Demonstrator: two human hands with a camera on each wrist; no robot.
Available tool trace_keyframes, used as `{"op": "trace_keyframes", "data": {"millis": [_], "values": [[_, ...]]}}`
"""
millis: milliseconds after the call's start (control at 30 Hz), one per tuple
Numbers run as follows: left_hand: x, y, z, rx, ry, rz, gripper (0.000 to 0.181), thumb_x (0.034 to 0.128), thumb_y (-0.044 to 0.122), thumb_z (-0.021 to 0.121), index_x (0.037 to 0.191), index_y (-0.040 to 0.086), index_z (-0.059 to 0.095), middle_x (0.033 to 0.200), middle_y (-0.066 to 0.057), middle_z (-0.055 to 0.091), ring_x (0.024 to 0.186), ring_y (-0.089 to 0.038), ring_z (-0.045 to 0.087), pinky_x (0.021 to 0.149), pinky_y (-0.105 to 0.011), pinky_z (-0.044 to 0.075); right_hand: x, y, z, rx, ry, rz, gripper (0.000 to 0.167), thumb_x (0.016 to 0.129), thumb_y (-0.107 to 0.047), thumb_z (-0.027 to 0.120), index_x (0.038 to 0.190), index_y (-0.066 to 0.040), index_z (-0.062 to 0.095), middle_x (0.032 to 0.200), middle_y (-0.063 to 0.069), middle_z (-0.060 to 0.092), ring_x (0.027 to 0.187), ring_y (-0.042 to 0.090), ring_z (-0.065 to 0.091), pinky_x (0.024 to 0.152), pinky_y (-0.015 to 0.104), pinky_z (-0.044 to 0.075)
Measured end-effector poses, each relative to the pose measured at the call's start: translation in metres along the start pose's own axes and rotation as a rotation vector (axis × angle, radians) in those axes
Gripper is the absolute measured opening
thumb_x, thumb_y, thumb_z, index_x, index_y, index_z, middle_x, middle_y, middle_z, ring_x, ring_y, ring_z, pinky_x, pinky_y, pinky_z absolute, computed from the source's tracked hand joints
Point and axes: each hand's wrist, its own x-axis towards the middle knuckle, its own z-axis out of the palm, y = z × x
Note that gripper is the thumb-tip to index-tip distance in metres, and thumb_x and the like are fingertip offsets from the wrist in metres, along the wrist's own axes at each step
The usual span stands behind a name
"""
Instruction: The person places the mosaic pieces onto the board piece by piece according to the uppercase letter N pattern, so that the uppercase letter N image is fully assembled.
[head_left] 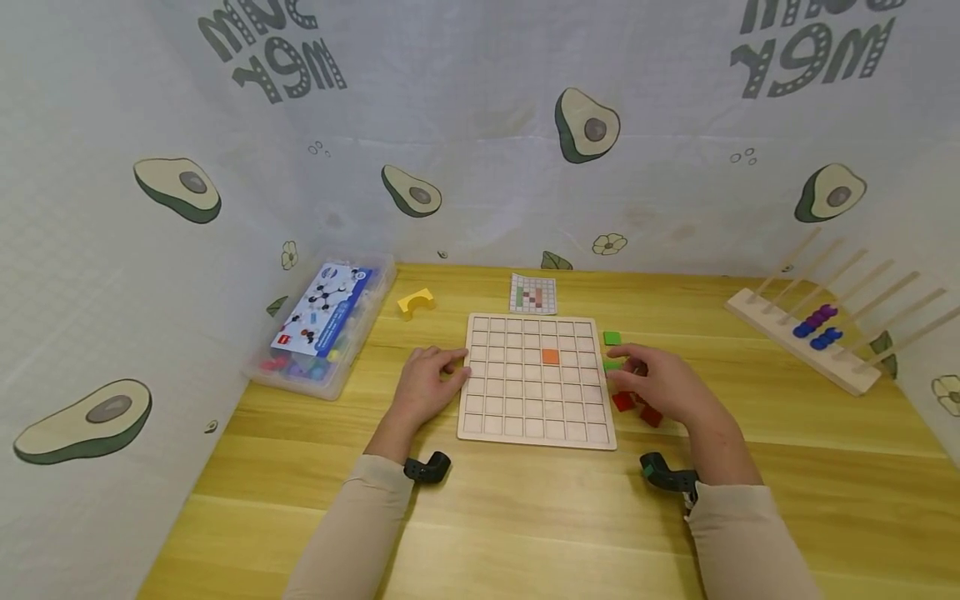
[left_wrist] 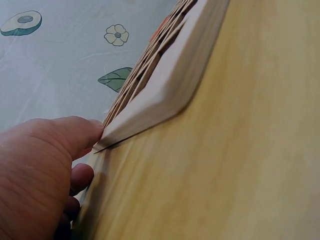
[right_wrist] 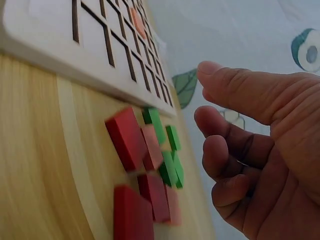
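Note:
A pale wooden grid board (head_left: pixel 514 408) lies on the table with one orange tile (head_left: pixel 551 357) in a cell right of its middle. My left hand (head_left: pixel 423 383) touches the board's left edge with its fingertips; in the left wrist view the thumb (left_wrist: pixel 82 132) meets the rim. To the right of the board, my right hand (head_left: pixel 663 383) hovers over loose tiles, fingers loosely bent and nothing seen between them. Red tiles (right_wrist: pixel 126 140), green tiles (right_wrist: pixel 154 125) and pinkish tiles lie in a loose cluster there. From the head view, the hand hides part of that cluster.
A printed pattern card (head_left: pixel 533 295) lies behind the board. At the left stand a clear plastic box (head_left: pixel 322 325) with colourful pieces and a yellow arch block (head_left: pixel 416 303). A wooden peg rack (head_left: pixel 802 342) with purple and blue beads stands at the right.

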Motion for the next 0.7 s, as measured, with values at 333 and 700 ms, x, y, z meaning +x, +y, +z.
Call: {"op": "trace_keyframes", "data": {"millis": [333,700], "values": [[0.000,-0.001,0.002,-0.004,0.002,-0.009,0.037,0.0972,0.034,0.069,0.130,0.018,0.072,0.091,0.000,0.067,0.085,-0.019,0.049,0.079,-0.033,0.039,-0.011,0.027,-0.012,0.002,0.050,0.012,0.050,0.099,-0.036,0.067,0.139,-0.006,0.059,0.107,0.014,0.061,0.091,0.025,0.054,0.073,0.032,0.044],[0.000,0.000,0.002,-0.015,0.009,-0.005,0.036,0.0968,0.033,0.070,0.129,0.018,0.073,0.088,0.000,0.065,0.084,-0.018,0.047,0.079,-0.032,0.038,-0.013,0.056,-0.019,-0.010,0.053,0.100,0.063,0.098,-0.050,0.063,0.141,-0.005,0.057,0.120,0.023,0.059,0.104,0.036,0.052,0.089,0.051,0.046]]}}
